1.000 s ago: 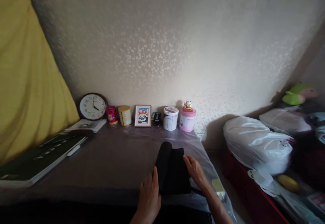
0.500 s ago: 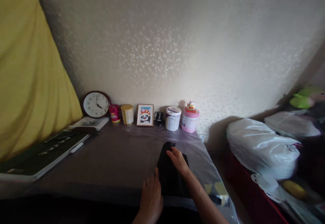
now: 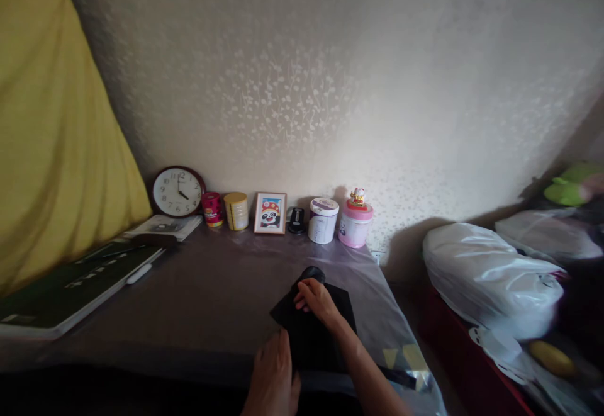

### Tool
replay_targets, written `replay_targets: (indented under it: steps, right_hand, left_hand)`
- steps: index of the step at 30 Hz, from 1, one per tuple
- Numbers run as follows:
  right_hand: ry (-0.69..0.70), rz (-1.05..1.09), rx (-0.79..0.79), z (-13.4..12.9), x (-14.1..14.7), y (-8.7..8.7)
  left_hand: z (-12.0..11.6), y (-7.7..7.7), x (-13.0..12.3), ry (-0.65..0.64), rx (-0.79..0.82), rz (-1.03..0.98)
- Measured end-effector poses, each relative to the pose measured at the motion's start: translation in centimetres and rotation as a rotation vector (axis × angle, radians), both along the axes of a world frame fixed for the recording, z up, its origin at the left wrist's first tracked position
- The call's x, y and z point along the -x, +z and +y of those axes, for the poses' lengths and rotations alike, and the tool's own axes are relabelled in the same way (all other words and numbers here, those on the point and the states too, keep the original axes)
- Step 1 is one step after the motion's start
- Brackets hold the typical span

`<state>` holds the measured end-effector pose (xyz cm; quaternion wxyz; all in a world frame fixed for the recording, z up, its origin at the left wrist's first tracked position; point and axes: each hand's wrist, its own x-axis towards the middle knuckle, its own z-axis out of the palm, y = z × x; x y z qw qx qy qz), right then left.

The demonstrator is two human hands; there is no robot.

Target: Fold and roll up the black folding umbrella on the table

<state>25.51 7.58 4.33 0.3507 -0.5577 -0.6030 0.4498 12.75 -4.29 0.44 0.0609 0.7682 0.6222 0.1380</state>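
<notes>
The black cloth lies near the table's front edge, with a corner spread out to the left and a rounded, bunched part at its far end. The right hand is over its far part, fingers bent and close together; whether they pinch the fabric cannot be told. The left hand is at the cloth's near left edge, fingers side by side and pointing away, their grip unclear as well. The right forearm crosses above the cloth and hides part of it.

Beyond, along the wall on the plastic-covered table, stand from left to right a round clock, a red can, a yellow-lidded tin, a framed panda picture, a small black object, a white-and-purple canister and a pink canister with 1 cat figurine on top. These 7 items and the figurine are well apart from both hands. A large green book lies at left beside a yellow curtain; a white plastic bag sits off the table's right side.
</notes>
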Motion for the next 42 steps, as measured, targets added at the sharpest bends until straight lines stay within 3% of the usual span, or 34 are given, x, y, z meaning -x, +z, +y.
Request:
replay_targets:
  steps: [4, 8, 15, 19, 27, 32, 37, 42]
  right_hand:
    - [0.05, -0.087, -0.103, -0.4, 0.0, 0.2]
    - [0.079, -0.274, -0.275, -1.4, 0.3, 0.5]
    - [0.173, -0.432, -0.638, -2.8, -0.8, 0.1]
    - [0.18, -0.491, -0.741, -1.1, -2.1, -0.9]
    - [0.1, -0.627, -0.626, 4.7, -2.7, -2.2]
    - [0.061, -0.664, -0.536, 6.3, -2.5, -2.5]
    - [-0.107, -0.686, -0.494, 5.3, -4.1, -1.8]
    - [-0.345, -0.701, -0.375, 1.5, -9.0, -1.5]
  left_hand:
    - [-0.4, 0.6, -0.1, -0.046, -0.23, -0.049]
    - [0.4, 1.8, -1.5, -0.123, -0.22, -0.037]
    - [1.9, -1.2, -2.5, -0.084, -0.21, -0.014]
    - [1.8, -1.4, -2.6, -0.061, -0.157, 0.038]
    - [1.5, -0.1, -2.3, -0.002, -0.001, 0.044]
    - [1.4, 0.5, -2.3, -0.001, 0.074, 0.021]
    - [1.2, 0.7, -2.7, 0.037, 0.023, 0.06]
    - [0.8, 1.3, -2.3, 0.027, 0.04, 0.039]
